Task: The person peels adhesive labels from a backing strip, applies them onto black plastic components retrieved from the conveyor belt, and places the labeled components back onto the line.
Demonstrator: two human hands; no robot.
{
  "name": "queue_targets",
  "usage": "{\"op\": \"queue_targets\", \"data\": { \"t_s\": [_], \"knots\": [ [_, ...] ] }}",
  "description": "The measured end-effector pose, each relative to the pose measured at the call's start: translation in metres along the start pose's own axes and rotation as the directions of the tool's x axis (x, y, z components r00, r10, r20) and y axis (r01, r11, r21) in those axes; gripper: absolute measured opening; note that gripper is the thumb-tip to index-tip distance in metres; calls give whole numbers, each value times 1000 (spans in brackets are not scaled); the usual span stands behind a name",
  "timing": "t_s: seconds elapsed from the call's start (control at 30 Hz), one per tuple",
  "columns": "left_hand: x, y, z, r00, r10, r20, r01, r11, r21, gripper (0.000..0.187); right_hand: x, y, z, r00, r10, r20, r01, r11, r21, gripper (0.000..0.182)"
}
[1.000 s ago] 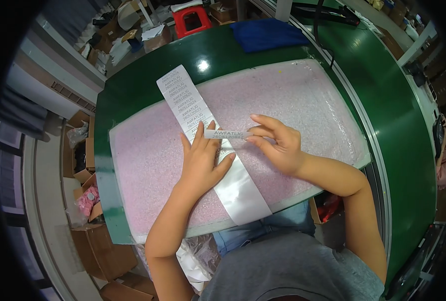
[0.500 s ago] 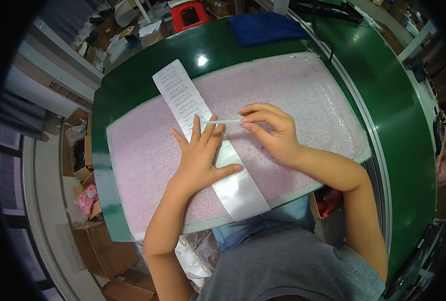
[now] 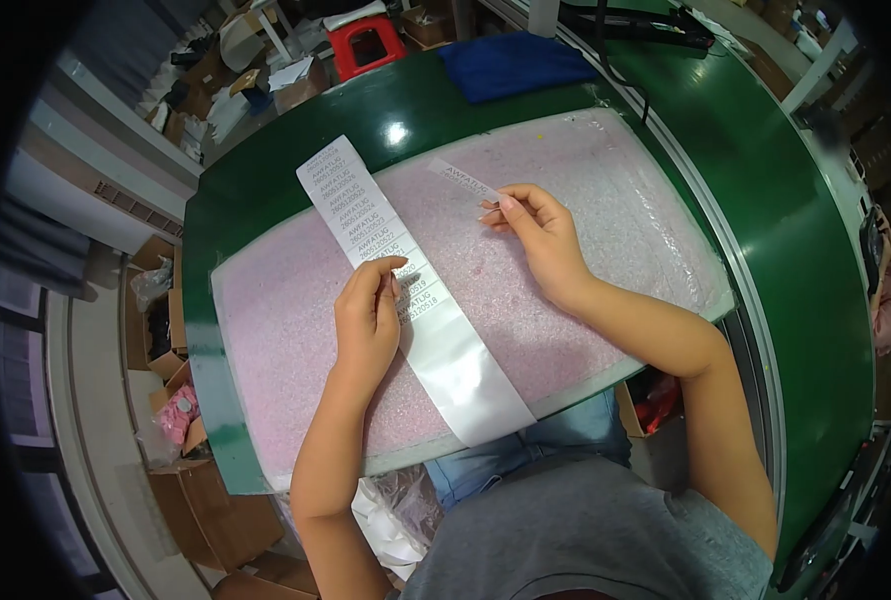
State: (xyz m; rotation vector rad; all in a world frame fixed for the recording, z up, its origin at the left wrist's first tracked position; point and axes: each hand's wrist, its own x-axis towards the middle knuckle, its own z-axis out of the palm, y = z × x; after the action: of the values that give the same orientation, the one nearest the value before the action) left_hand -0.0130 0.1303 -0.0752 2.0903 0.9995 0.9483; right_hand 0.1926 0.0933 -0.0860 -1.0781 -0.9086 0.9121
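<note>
A long white label strip (image 3: 465, 370) with rows of printed text on its upper part lies slanted across a pinkish padded mat (image 3: 295, 300). Beside the strip's middle is my left hand (image 3: 367, 318), fingers curled together over its left edge; whether they grip anything is hidden. My right hand (image 3: 540, 235) pinches a narrow clear label (image 3: 462, 182) with printed letters, raised above the mat to the right of the strip.
The mat rests on a green table (image 3: 255, 185). Behind it lie a folded blue cloth (image 3: 515, 65) and a red stool (image 3: 365, 47). Cardboard boxes (image 3: 215, 510) stand at the left. Part of another person (image 3: 890, 300) shows at the far right.
My right hand has lifted the narrow label up and away from the strip, turning its printed face into view. My left hand has gone from spread flat on the strip to curled.
</note>
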Motion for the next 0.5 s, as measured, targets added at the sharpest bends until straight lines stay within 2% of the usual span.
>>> {"op": "queue_targets", "data": {
  "t_s": [0.17,0.3,0.33,0.37,0.4,0.43,0.5],
  "knots": [
    [-1,9,3,998,-34,-56,32,999,-44,15,1,2,-4,1000,28,7,-28,1000,13,18],
    [-1,14,0,996,-52,-74,53,999,12,16,0,2,-3,994,57,93,-49,995,-87,30],
    [-1,14,0,995,-63,-75,64,998,19,16,-2,1,-1,980,-47,193,110,936,-335,37],
    [-1,14,0,995,-71,-75,73,997,24,16,-5,0,0,944,-117,309,276,793,-544,45],
    [-1,13,1,994,-77,-74,79,996,28,16,-9,-1,0,891,-147,430,430,578,-694,54],
    [-2,11,2,996,-58,-68,60,998,23,16,-16,0,1,894,-160,418,430,569,-701,54],
    [-3,4,6,992,-33,-123,31,999,-18,16,-28,2,0,760,-11,650,636,215,-741,71]
  ]
}}
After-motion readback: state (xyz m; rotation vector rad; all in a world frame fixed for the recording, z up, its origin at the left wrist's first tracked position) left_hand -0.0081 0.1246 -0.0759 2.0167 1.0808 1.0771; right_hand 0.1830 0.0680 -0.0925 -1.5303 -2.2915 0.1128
